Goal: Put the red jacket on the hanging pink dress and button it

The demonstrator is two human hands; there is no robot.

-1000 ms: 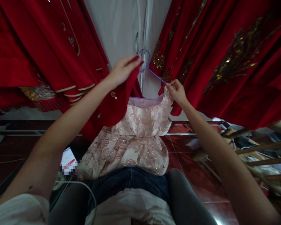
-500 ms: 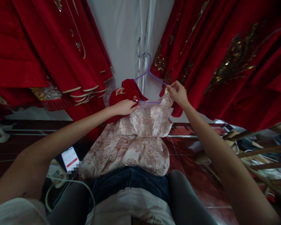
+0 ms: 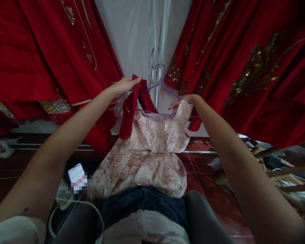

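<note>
On my lap lies a pink-and-gold brocade dress [image 3: 159, 135], its bodice hung on a thin purple hanger [image 3: 161, 81]. A red cloth piece with beaded ornaments [image 3: 128, 115] drapes over the hanger's left arm and that side of the dress. My left hand [image 3: 125, 85] is closed on the top edge of this red cloth piece, fingers and thumb pinching it. At the dress's right strap, my right hand [image 3: 189, 100] reaches behind with fingers stretched out to the left. Part of that hand is hidden by the strap.
Red garments with gold embroidery hang at left [image 3: 40, 67] and right [image 3: 244, 74], before white cabinet doors [image 3: 132, 37]. A lit phone [image 3: 77, 174] and a white cable [image 3: 91, 204] are by my left thigh. A wooden rack [image 3: 289, 171] holding clutter stands at right.
My left hand moved up from the neckline and lifted the red cloth piece's edge. My right hand went from pinching the strap to reaching behind it, fingers extended.
</note>
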